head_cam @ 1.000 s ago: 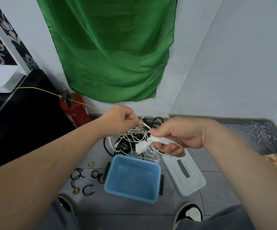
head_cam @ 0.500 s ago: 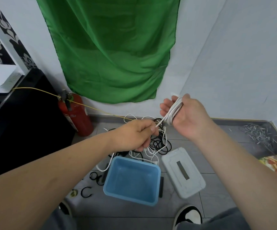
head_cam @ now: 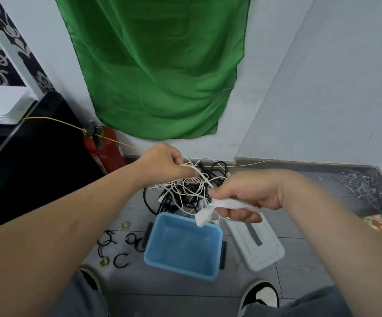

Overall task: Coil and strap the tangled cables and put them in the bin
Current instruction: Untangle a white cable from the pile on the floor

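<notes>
The left hand (head_cam: 166, 164) pinches a strand of white cable (head_cam: 204, 179) between thumb and fingertips. The right hand (head_cam: 247, 195) curls its fingers round a coiled bundle (head_cam: 231, 203) of that cable, its white plug (head_cam: 203, 217) hanging over the blue bin (head_cam: 217, 255). The tangle of black and white cables (head_cam: 180, 191) lies behind the bin. Black straps (head_cam: 120, 260) lie left of it, a white lid (head_cam: 260, 250) right.
</notes>
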### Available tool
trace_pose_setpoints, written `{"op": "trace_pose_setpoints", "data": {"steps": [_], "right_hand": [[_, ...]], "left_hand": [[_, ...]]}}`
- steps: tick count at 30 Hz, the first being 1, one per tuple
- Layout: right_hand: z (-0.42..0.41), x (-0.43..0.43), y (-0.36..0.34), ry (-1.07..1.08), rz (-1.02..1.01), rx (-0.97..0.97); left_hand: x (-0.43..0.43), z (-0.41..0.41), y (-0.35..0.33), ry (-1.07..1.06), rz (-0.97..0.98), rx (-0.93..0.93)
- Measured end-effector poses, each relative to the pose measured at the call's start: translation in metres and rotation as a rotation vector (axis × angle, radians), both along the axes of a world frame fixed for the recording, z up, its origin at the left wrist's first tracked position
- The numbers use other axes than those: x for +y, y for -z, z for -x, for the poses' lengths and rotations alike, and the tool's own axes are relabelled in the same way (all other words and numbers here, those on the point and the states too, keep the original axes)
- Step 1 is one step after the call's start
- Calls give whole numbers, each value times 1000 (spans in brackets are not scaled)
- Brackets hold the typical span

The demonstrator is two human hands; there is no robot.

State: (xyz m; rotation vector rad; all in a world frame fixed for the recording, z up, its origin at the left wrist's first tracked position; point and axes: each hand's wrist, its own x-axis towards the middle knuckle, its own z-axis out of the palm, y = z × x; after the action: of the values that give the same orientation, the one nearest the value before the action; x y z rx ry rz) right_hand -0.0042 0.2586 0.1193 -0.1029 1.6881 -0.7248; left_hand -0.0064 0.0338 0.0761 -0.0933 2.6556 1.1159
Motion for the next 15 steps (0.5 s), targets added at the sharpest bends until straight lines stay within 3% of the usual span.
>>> {"op": "trace_pose_setpoints", "data": {"steps": [3,6,10,15], "right_hand": [[3,-11,18,187,-49,200],[17,-16,27,614,91,271],[23,-19,23,1007,373,233],[25,-25,11,1213,732,67]], "left_hand": [[11,0,-6,-108,30,80],[27,-7,-14,-76,-190,71],[48,-27,-12,175,-523,-156],[56,-40,13,447,-374,-159]]}}
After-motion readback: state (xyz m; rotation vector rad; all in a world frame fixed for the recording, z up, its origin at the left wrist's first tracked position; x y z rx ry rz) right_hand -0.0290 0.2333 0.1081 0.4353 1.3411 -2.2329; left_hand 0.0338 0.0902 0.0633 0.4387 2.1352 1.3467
